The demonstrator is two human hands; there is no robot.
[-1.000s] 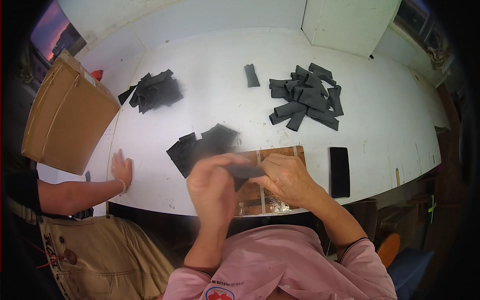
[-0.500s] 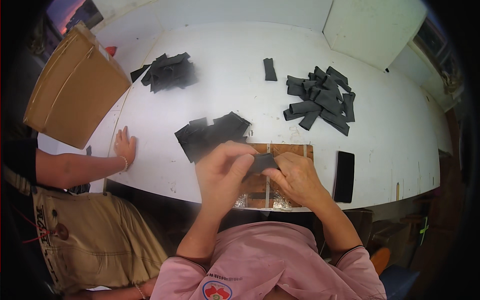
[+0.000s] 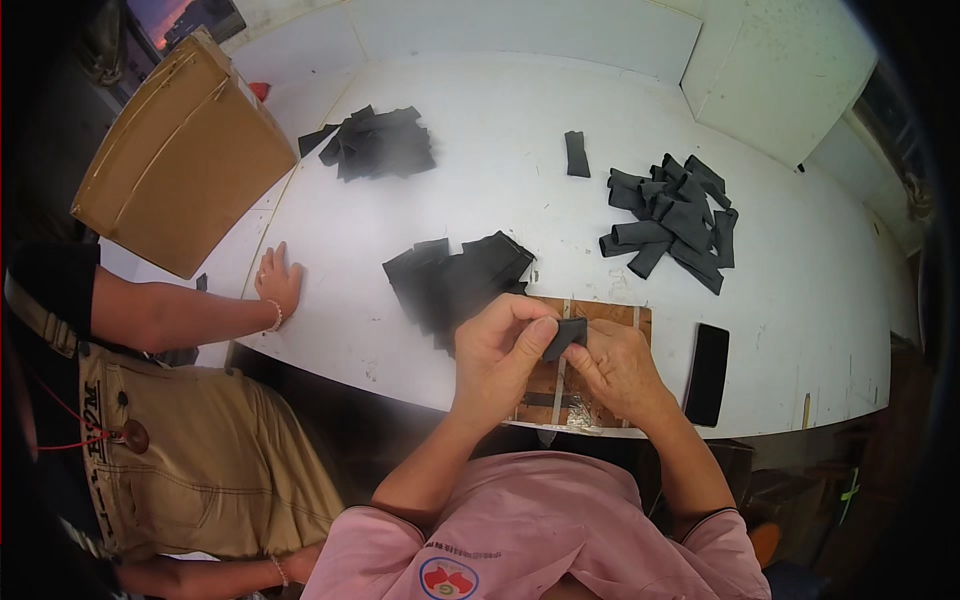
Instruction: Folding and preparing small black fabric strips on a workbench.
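Observation:
Between my hands is a small piece of dark grey fabric (image 3: pixel 567 338), folded over or tube-shaped. My left hand (image 3: pixel 500 350) pinches its left side between thumb and fingers. My right hand (image 3: pixel 622 368) grips the right side, its thumb against the lower edge and its other fingers curled behind. Both hands are over a brown board with pale tape strips (image 3: pixel 640 318) at the table's near edge. Just beyond my left hand lies a heap of flat dark fabric pieces (image 3: pixel 455 275). Farther right is a loose pile of grey fabric tubes (image 3: pixel 688 222).
One grey strip (image 3: pixel 577 155) lies alone farther back; another dark fabric heap (image 3: pixel 380 142) sits far left. A black phone (image 3: pixel 708 375) rests right of the board. At left, a co-worker's hand (image 3: pixel 280 285) lies on the white table (image 3: pixel 500 120), near a cardboard box (image 3: pixel 185 160).
The whole view has shifted, so the table's contents appear farther right and lower. Between my hands the fabric piece is tilted more, and less of it shows. The co-worker's hand stays on the table.

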